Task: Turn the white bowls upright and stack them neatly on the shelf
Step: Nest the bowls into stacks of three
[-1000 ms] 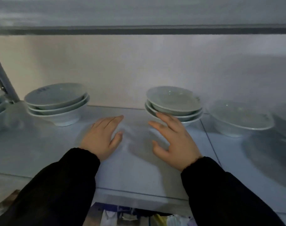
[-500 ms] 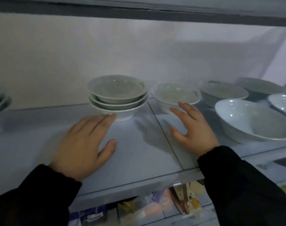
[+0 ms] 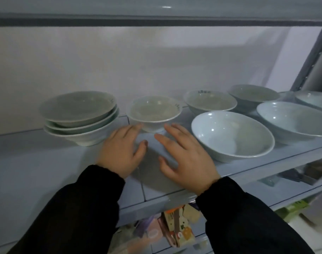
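A stack of three upright white bowls (image 3: 79,116) stands on the pale shelf (image 3: 37,173) at the left. Just right of it sits a single upright white bowl (image 3: 153,111). My left hand (image 3: 122,153) lies flat with fingers straight, its fingertips near the foot of that single bowl on its left side. My right hand (image 3: 186,154) is spread open, fingertips near the bowl's foot on its right side. Neither hand holds anything.
Several more upright white bowls stand to the right: a large one (image 3: 233,136) close to my right hand, another large one (image 3: 294,120), two further back (image 3: 209,101) (image 3: 253,95). A grey shelf post (image 3: 310,52) rises at the right. Packaged goods (image 3: 176,228) lie on the shelf below.
The view has swung right along the shelf. Both hands have moved together toward the single bowl, now flanking its foot; the three-bowl stack now lies to the left of my hands.
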Motion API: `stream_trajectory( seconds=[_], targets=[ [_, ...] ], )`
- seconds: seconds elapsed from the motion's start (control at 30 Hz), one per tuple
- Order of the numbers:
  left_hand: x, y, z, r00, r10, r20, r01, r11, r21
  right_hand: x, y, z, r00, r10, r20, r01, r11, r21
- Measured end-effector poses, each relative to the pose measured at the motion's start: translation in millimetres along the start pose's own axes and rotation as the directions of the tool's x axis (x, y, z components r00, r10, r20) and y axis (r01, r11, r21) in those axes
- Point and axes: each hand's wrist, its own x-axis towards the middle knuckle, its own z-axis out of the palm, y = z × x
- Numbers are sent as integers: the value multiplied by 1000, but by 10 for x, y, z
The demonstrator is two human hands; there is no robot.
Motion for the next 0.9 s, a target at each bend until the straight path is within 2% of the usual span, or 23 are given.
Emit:
stream_trajectory(
  seconds=[0.07, 0.13, 0.27, 0.4, 0.57, 0.73, 0.9],
  targets=[
    [-7, -46, 14, 1000, -2, 0, 2, 999, 40, -38, 50, -164, 997, -66, -47, 64, 997, -38],
    [-8, -34, 18, 1000, 10, 7, -11, 997, 74, -71, 157, -337, 995, -75, -58, 69, 992, -102],
    [-21, -25, 41, 1000, 5, 8, -6, 998, 68, -148, 353, -621, 992, 118, 53, -97, 951, -294],
    [-52, -1, 6, 1000, 7, 0, -7, 998, 61, -163, 428, -761, 889, 361, 281, -197, 857, -475],
    [-69, -1, -20, 1000, -7, 17, 6, 999, 41, -163, 396, -762, 856, 413, 310, -181, 802, -570],
    [-77, -6, -23, 1000, 9, -1, -9, 1000, 5, -166, 336, -840, 878, 443, 181, -289, 793, -537],
    [-57, -35, -15, 1000, 6, 26, -6, 1000, -6, 3, 268, -966, 977, 213, -12, -192, 852, -487]
  ],
)
